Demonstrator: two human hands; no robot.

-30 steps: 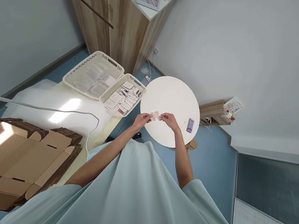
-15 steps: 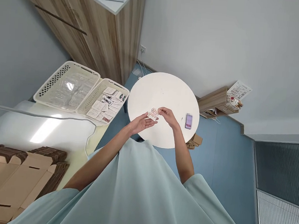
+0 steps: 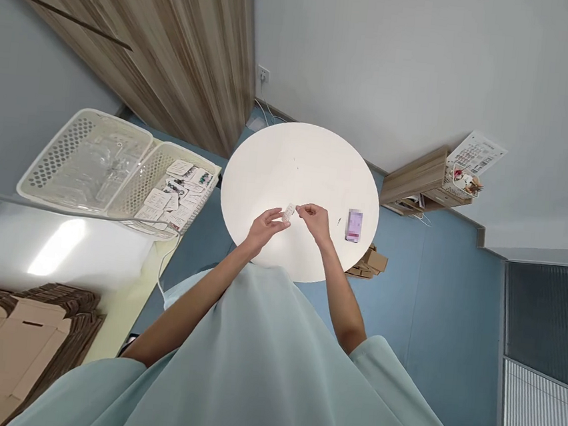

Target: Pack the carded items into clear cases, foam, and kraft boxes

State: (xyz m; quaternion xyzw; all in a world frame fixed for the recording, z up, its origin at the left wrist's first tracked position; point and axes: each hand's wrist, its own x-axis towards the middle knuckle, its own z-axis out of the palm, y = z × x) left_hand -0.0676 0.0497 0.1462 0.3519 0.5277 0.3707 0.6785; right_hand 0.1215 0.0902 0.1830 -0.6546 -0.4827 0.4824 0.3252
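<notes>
My left hand holds a small white card with fine marks on it between thumb and fingers, tilted above the round white table. The print is too small to read. My right hand is closed in a pinch at the card's right edge. Whether these fingertips grip the card or something tiny beside it, I cannot tell. To the right of my right hand, a phone with a lit screen lies on the table, and a small dark thin object is near it.
At left, one white basket holds clear plastic packs; another holds many printed cards. Flat cardboard boxes are stacked lower left. A wooden cabinet stands behind. A low shelf is at right, with cartons beneath the table edge.
The card has turned in my left hand, from a pinkish patterned face to a whiter, narrower view. My left fingers have curled up around it. The camera view has shifted slightly.
</notes>
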